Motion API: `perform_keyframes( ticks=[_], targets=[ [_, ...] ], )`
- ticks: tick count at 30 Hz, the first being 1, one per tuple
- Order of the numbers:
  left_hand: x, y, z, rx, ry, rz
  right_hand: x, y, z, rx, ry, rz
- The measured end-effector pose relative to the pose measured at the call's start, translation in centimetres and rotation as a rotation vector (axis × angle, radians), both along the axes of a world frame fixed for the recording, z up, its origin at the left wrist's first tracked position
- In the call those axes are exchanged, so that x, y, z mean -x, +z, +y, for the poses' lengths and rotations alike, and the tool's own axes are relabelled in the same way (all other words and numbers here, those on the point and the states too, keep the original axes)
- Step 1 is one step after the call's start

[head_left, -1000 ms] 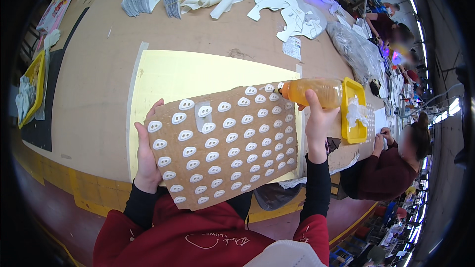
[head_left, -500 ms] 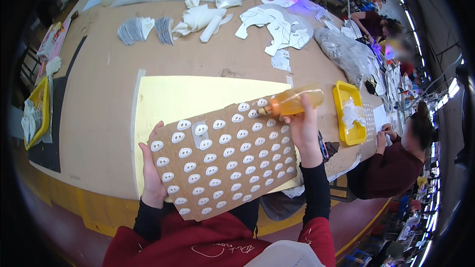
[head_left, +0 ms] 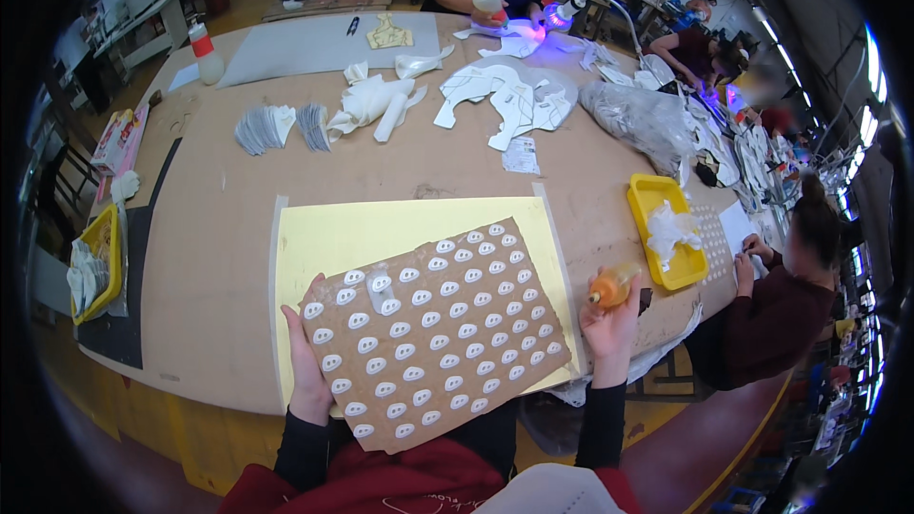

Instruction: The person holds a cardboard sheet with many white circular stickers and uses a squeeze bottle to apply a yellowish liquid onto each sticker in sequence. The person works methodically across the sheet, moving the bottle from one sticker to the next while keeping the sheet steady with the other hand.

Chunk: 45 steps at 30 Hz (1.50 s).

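Observation:
A brown cardboard sheet [head_left: 448, 335] is tilted in front of me, its left edge gripped by my left hand [head_left: 307, 362]. Rows of small white rounded pieces [head_left: 400, 330], each with two dark holes, cover its face. A clear strip [head_left: 384, 295] lies over a couple of them near the upper left. My right hand [head_left: 610, 328] is closed around a translucent squeeze bottle [head_left: 617, 282] with orange-yellow contents, held right of the sheet with its nozzle end facing me. Under the cardboard, pale yellow paper [head_left: 314, 228] is taped to the table.
To the right stands a yellow tray [head_left: 636, 192] with crumpled white plastic. Stacked grey-white pieces [head_left: 262, 128], white cut shapes [head_left: 505, 95] and a plastic bag [head_left: 633, 119] lie farther back. A red-banded bottle [head_left: 205, 55] stands far left. Co-workers sit across the table and at right.
My right hand has drawn the bottle away from the cardboard's upper edge, right and toward me. The left hand still grips the sheet. The view has tilted up, showing more of the far side.

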<state>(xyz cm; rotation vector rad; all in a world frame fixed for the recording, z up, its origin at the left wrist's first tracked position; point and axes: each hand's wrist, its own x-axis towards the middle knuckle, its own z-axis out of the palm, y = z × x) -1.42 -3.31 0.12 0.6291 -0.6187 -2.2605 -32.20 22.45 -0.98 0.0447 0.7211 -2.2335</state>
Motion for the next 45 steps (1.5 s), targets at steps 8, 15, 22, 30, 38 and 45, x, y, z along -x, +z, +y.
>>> perform_keyframes(
  ticks=[8,15,22,30,38,45],
  targets=[
    [-0.2,-0.1,-0.2,-0.053,-0.021,0.074,-1.7,-1.2,1.3,0.156,-0.026,0.032],
    [0.0,-0.5,-0.4,-0.103,-0.066,0.061,-2.1,-0.9,1.1,0.004,-0.214,0.003],
    [-0.3,-0.6,0.0,-0.113,-0.086,0.061,-2.6,0.1,1.1,-0.03,-0.22,0.08],
    [-0.9,-2.6,-0.7,-0.029,-0.066,0.077,-2.7,-0.7,0.8,0.013,-0.211,0.144],
    [-1.1,-2.9,-1.0,-0.099,-0.167,0.113,-2.8,-1.0,0.7,0.051,-0.171,0.2],
    [-0.5,-3.6,-0.9,-0.152,-0.187,0.126,-2.1,-1.4,1.0,0.111,-0.156,0.21]
  ],
)
